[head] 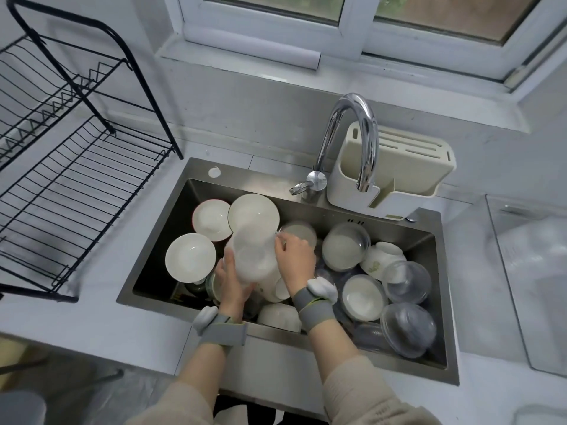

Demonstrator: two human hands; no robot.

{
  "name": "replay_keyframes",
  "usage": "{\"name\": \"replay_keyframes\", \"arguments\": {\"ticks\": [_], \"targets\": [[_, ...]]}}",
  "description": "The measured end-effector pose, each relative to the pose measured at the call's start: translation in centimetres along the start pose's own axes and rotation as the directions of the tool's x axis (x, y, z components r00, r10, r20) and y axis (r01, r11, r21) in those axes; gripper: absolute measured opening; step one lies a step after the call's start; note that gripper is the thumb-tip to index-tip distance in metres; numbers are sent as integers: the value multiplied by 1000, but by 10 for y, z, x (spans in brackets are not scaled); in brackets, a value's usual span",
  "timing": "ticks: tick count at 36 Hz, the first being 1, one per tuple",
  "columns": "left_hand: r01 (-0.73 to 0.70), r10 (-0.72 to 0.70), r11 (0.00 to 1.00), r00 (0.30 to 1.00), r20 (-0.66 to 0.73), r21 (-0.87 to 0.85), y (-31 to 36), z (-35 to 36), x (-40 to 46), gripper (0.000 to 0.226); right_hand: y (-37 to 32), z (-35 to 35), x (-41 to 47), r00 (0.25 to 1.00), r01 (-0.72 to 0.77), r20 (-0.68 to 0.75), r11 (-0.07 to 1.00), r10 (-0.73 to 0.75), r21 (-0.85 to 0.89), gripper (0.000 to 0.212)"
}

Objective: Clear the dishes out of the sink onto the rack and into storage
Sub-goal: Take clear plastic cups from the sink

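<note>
Two hands over a steel sink [159, 240] crowded with dishes. Left hand [231, 282] curled under the near edge of a blurred translucent bowl [254, 256], holding it above the pile; right hand [296, 260] gripping the same bowl's right rim. White bowls [190, 257] at the sink's left and far side, clear glass bowls [408, 329] heaped at the right. Black wire dish rack [76, 179] standing on the pale table [92, 326] to the left. Chrome faucet [352, 136] and cream utensil holder [399, 173] at the far rim. Window [337, 13] beyond.
</note>
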State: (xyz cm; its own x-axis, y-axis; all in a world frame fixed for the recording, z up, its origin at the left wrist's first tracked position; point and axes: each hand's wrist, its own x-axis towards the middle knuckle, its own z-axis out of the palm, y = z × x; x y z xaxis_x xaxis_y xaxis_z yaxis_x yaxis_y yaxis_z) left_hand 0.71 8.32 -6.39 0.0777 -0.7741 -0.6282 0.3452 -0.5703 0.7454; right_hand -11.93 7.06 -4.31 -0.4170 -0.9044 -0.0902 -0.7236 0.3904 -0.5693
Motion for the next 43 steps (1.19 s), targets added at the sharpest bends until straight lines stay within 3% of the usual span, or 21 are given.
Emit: {"name": "replay_keyframes", "arguments": {"ticks": [2, 6, 8, 11, 13, 15, 17, 20, 23, 25, 28, 35, 43], "targets": [[4, -4, 1000, 1000, 28, -18, 0, -1, -1, 72, 0, 5, -3, 1000, 5, 4, 992, -5, -129, 31], [27, -28, 999, 999, 34, 24, 1, -5, 1, 103, -4, 13, -7, 1000, 6, -6, 968, -8, -252, 34], [36, -38, 997, 999, 31, 65, 2, -5, 3, 100, -5, 17, -6, 1000, -18, -10, 966, 16, -258, 32], [57, -57, 996, 998, 2, 68, 1, -8, 11, 79, -6, 22, -4, 1000, -4, -11, 988, 2, -157, 32], [44, -44, 998, 999, -19, 40, 1, -9, 13, 66, -6, 21, -2, 999, -33, 12, 999, 33, 24, 44], [-8, 8, 1000, 999, -42, 4, 1, -9, 16, 61, -1, 20, 3, 986, -163, 7, 960, 166, 227, 53], [-50, 48, 998, 998, -46, -42, 5, -8, 18, 62, 13, 22, 11, 944, -306, -10, 889, 329, 340, 47], [-28, 30, 993, 999, 23, -114, 12, -4, 18, 60, 44, 24, 21, 872, -488, 112, 830, 477, 270, 28], [8, 2, 984, 998, 57, -179, 21, -1, 19, 52, 69, 32, 28, 835, -515, 246, 856, 493, 32, 42], [5, 7, 983, 998, 66, -183, 25, -1, 21, 49, 79, 39, 32, 836, -490, 276, 872, 475, -18, 45], [11, -3, 987, 999, 49, -159, 29, 0, 21, 51, 87, 46, 36, 843, -478, 276, 878, 462, -10, 45], [34, -33, 988, 999, 12, -151, 27, -1, 20, 51, 78, 42, 43, 864, -501, 86, 863, 496, 59, 28], [12, -8, 995, 999, 40, -104, 25, 0, 20, 53, 84, 34, 49, 785, -617, 155, 737, 599, 276, 19]]}}
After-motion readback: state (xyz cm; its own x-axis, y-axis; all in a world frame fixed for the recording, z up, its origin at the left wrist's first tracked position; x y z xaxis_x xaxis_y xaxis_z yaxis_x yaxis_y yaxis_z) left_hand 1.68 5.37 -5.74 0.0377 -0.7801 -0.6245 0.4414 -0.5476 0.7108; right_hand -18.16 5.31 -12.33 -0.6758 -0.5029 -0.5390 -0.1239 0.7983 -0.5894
